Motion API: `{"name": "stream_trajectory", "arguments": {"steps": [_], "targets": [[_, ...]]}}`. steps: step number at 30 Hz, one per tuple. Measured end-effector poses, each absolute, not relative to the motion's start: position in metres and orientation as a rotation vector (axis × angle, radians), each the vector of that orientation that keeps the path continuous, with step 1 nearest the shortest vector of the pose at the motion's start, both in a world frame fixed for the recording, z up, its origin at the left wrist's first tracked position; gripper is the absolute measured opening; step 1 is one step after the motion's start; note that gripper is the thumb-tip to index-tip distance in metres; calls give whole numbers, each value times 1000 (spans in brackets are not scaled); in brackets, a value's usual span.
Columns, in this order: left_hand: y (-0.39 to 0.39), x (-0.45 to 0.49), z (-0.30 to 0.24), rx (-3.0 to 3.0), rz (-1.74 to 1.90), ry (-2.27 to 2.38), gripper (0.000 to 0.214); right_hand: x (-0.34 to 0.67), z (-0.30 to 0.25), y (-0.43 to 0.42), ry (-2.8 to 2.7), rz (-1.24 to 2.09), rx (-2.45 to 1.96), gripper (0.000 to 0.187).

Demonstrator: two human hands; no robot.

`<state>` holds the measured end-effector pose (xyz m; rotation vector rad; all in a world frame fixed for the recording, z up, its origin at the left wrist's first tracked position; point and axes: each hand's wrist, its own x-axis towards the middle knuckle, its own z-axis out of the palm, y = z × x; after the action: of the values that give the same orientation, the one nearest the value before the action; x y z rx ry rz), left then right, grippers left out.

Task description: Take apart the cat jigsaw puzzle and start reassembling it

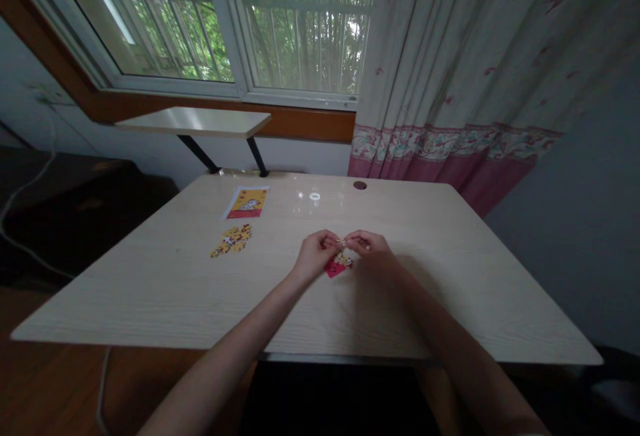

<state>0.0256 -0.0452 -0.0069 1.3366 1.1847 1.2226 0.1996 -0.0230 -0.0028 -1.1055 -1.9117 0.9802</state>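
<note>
Dim room, daylight from window (225,23), edges warped and soft.

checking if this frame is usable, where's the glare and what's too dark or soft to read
Head view: daylight from the window leaves a glare spot on the table; left hand and right hand are dim, so the small piece they pinch is soft; wide lens bends the edges.

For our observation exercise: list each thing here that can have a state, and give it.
left hand: grip pinched shut on the small piece
right hand: grip pinched shut on the same piece
small piece: held up between both hands
red and yellow patch: lying flat under the hands
picture card: flat, face up
loose yellow pieces: clustered flat, untouched
curtain: hanging at the right, left panes uncovered
</note>
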Motion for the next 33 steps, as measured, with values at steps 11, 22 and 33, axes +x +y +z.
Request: {"name": "stream_trajectory", "arguments": {"steps": [11, 22, 33], "targets": [[-44, 8, -4, 1030, 1277, 1273, 28, 213, 1, -19, -2316, 867, -1051, 9], [-49, 15, -9, 1129, 1207, 1062, 31, 183, -9, -19, -1554, 1290, -983, 37], [-57, 5, 11, 1263, 1238, 1193, 24, 178, -14, -28, -1724, 1095, -1061, 25]]}}
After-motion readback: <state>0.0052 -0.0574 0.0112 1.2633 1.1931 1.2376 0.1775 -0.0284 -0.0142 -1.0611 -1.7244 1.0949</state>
